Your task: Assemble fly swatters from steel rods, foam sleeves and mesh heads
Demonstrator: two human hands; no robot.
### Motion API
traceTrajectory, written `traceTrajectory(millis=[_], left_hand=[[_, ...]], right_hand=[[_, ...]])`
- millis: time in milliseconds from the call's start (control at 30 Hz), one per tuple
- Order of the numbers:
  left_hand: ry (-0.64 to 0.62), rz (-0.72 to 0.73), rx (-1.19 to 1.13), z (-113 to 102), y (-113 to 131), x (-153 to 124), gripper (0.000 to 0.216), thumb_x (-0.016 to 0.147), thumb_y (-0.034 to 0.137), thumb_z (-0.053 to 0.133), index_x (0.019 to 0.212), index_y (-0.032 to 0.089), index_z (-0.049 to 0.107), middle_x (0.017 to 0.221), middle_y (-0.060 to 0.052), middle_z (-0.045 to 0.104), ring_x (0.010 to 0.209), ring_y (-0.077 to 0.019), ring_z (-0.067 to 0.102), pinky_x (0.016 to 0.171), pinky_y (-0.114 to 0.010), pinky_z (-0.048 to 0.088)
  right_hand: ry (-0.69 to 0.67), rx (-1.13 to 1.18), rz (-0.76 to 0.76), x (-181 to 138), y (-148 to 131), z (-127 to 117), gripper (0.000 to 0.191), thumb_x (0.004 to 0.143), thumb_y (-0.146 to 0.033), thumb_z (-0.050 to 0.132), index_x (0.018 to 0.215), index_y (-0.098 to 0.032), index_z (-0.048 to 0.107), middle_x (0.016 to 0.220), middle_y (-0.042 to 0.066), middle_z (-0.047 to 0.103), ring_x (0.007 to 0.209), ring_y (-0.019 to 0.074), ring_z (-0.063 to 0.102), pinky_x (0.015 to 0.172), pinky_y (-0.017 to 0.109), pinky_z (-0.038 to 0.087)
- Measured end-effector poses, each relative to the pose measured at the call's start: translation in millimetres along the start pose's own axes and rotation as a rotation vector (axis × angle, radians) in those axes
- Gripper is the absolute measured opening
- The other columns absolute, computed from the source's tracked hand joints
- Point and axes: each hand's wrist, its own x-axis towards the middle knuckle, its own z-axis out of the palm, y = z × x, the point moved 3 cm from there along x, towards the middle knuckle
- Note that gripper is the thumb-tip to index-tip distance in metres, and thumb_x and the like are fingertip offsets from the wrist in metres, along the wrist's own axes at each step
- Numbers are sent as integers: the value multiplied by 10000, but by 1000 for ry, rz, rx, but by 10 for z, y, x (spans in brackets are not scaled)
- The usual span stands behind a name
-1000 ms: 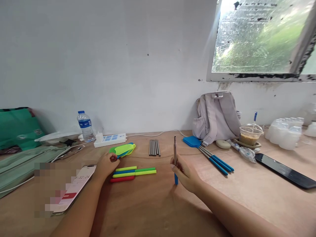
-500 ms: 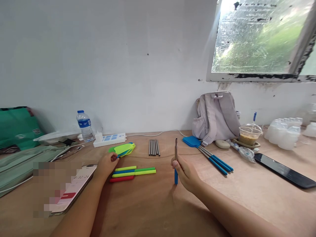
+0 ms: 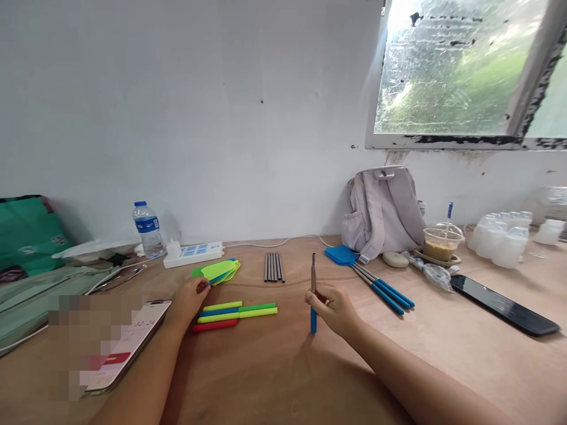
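Note:
My right hand (image 3: pixel 334 308) is closed round a metal rod with a blue grip (image 3: pixel 313 295), held upright with its blue end on the wooden table (image 3: pixel 274 378). My left hand (image 3: pixel 189 299) rests on the table with curled fingers touching the stack of green, yellow and blue flat paddle heads (image 3: pixel 219 270). Just right of that hand lie several coloured sleeves, yellow, green, blue and red (image 3: pixel 237 311). A row of bare metal rods (image 3: pixel 273 267) lies further back in the middle.
Finished blue spatulas (image 3: pixel 370 277) lie at the right, by a grey backpack (image 3: pixel 383 206). An iced drink cup (image 3: pixel 440 241), plastic cups (image 3: pixel 502 236) and a dark phone (image 3: pixel 505 296) stand further right. A water bottle (image 3: pixel 145 227), power strip (image 3: pixel 192 252), green bag (image 3: pixel 26 233) and a phone (image 3: pixel 128 345) are left.
My right hand has lowered the upright rod slightly and drawn it a little nearer. The view has tilted slightly. My left hand stays by the paddle heads.

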Motion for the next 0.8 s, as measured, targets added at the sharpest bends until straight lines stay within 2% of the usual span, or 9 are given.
traceTrajectory(millis=[267,400,633,733,800], left_hand=[[125,55,-12,-65,101,-35,180,694,300,448,806,202,549,840,-60,631,753,-201,583,722,-293,456],[222,121,-33,-135,222,-81,176,730,310,427,832,208,529,886,-67,610,789,-198,574,775,-287,445],[399,235,-53,-224,376,-158,181,774,330,402,837,190,497,841,-68,576,775,-192,564,790,-306,437],[446,217,-99,-283,466,-208,157,773,336,429,811,194,483,801,-53,557,763,-186,556,789,-316,438],[489,154,-168,-321,525,-241,160,765,349,456,808,196,480,795,-43,547,777,-184,554,792,-323,441]], right_hand=[[19,-32,20,29,73,-25,306,782,-337,445,585,-150,585,492,5,514,471,105,461,449,200,329],[11,-25,24,32,94,-27,312,789,-341,438,592,-152,587,507,6,529,467,106,471,444,200,333],[-2,4,34,31,103,-22,293,782,-326,444,584,-150,570,508,-1,510,464,99,464,444,196,335],[-3,55,64,34,110,-8,280,778,-310,439,569,-154,540,501,-6,487,466,99,463,437,192,340],[-9,116,86,39,120,6,278,784,-294,418,558,-160,509,494,-13,463,466,98,465,435,191,346]])
